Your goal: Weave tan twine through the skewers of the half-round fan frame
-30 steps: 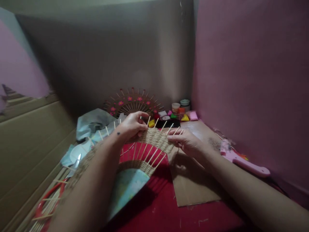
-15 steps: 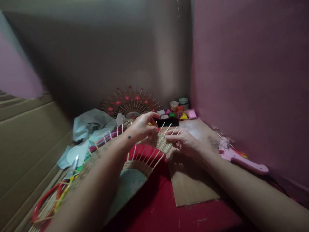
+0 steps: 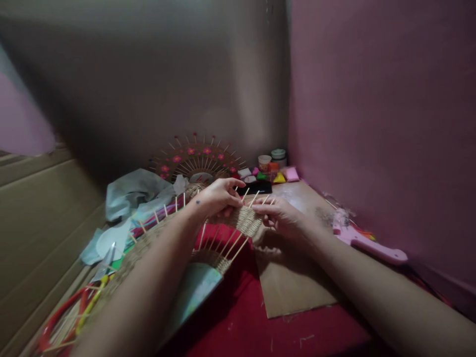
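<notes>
A half-round fan of thin wooden sticks with a woven twine band [image 3: 245,220] lies across the middle, its left part behind my left forearm. My left hand [image 3: 222,197] is curled over the upper edge of the band, fingers round the sticks there. At the band's right end my right hand [image 3: 279,215] pinches the weave by the last sticks. Below it, a loose length of twine [image 3: 268,251] hangs over a piece of cardboard [image 3: 297,287]. The fan's inner part has a narrower woven strip [image 3: 213,259] and a pale green base [image 3: 203,285].
A pink glue gun [image 3: 372,244] lies at right by the wall. At left are red-handled scissors [image 3: 46,322] and a grey plastic bag [image 3: 139,191]. Behind stand a finished flowered fan [image 3: 199,153], a paper cup [image 3: 264,162] and small coloured packets [image 3: 279,177]. Red cloth [image 3: 238,317] covers the table.
The view has shifted slightly, so most things sit further left. My hands stay at the band's upper edge and right end. The loose twine below my right hand now shows more plainly.
</notes>
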A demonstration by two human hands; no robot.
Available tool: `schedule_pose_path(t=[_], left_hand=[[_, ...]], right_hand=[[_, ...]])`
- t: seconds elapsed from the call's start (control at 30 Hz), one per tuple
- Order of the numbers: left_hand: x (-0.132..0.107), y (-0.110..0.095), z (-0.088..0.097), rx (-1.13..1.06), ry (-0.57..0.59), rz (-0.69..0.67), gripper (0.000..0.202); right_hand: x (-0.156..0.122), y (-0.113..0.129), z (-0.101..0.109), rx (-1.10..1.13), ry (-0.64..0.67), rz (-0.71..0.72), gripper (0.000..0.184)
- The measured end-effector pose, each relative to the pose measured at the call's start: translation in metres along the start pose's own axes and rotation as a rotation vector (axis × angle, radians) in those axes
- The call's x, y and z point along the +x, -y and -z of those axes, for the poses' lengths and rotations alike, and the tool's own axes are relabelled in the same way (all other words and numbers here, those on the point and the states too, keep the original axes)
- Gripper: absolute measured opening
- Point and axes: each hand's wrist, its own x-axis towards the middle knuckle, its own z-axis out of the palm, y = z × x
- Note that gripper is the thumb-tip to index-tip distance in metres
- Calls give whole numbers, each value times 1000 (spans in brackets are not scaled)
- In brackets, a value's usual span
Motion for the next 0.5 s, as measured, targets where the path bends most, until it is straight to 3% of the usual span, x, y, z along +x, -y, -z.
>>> schedule_pose_path(t=[0.07, 0.17, 0.27, 0.5], left_hand=[[0, -2, -2, 4, -20, 4, 57], [0, -4, -5, 20, -33, 22, 58], [2, -3, -9, 49, -34, 25, 58], [4, 3, -17, 44, -23, -20, 58]], right_hand=[[1, 6, 7, 34, 11, -19, 20], [3, 15, 17, 99, -72, -48, 24], [4, 19, 24, 63, -183, 33, 14], [5, 17, 24, -1, -309, 146, 20]])
